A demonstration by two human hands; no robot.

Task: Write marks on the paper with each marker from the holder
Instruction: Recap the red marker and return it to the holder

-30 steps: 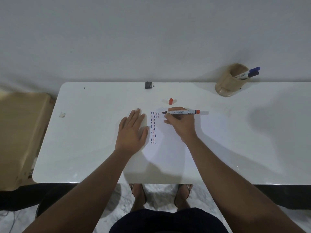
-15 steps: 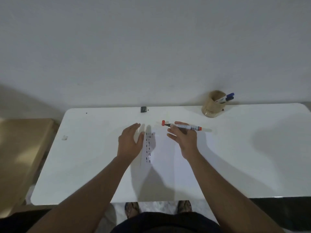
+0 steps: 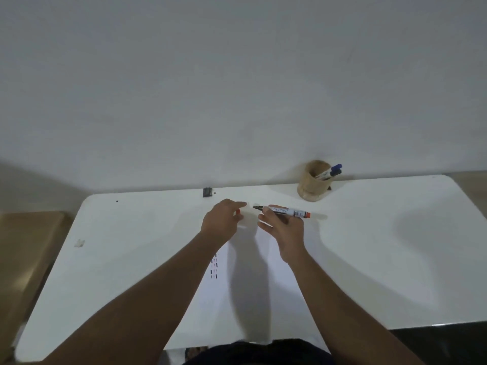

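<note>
My right hand [image 3: 283, 227] holds an uncapped marker [image 3: 282, 211] with a white barrel and an orange end, its dark tip pointing left, lifted above the white table [image 3: 369, 259]. My left hand [image 3: 220, 222] is raised beside it, and its fingers close on the small orange cap [image 3: 238, 212], which barely shows. The sheet of paper [image 3: 253, 280] lies under both forearms, with a column of short dark and red marks [image 3: 214, 268] near its left edge. The tan holder [image 3: 313, 184] stands at the back right with two blue-capped markers [image 3: 332, 171] leaning out.
A small dark square object [image 3: 207, 192] sits at the table's back edge by the wall. A small pale scrap [image 3: 79, 243] lies near the left edge. A tan wooden surface [image 3: 23, 259] adjoins the table on the left. My lap shows at the front edge.
My left hand left the paper and picked up the orange cap from the table. My right hand raised the marker off the paper. The camera tilted up and back.
</note>
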